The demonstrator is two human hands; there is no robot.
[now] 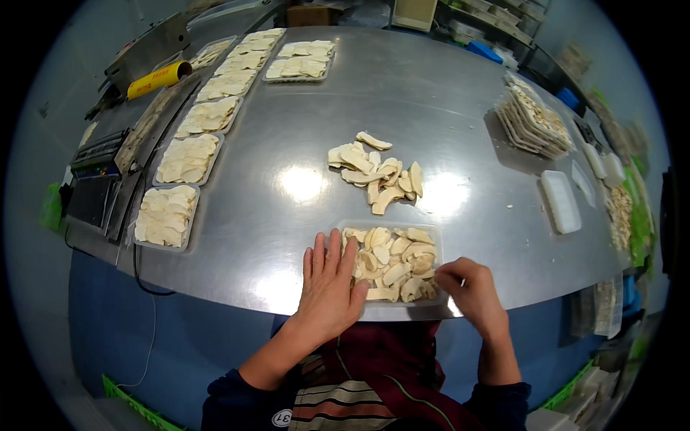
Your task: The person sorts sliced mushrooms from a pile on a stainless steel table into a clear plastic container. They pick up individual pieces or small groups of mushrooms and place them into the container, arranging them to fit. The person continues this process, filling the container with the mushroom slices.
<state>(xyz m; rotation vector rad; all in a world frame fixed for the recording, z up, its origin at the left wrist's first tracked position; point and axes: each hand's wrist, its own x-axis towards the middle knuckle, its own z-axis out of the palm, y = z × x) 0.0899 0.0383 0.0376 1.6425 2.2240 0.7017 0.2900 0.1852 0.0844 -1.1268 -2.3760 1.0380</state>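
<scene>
A clear plastic tray (pixel 437 242) filled with pale dried slices, which look like mushroom, lies at the near edge of the steel table. My left hand (pixel 331 285) is flat over its left side, fingers extended and a little apart, palm down. At the tray's right edge is my right hand (pixel 466 288), its thumb and fingertips brought together; whether a slice is between them cannot be told. Just beyond the tray lies a loose pile of curved pale slices (pixel 377 169) on the bare metal.
Filled trays (pixel 164 218) line the table's left side, with two more trays (pixel 299 67) behind. A scale (pixel 91 199) and a yellow tube (pixel 159 80) are further left. On the right are stacked trays (pixel 533 118) and a white plastic container (pixel 560 202).
</scene>
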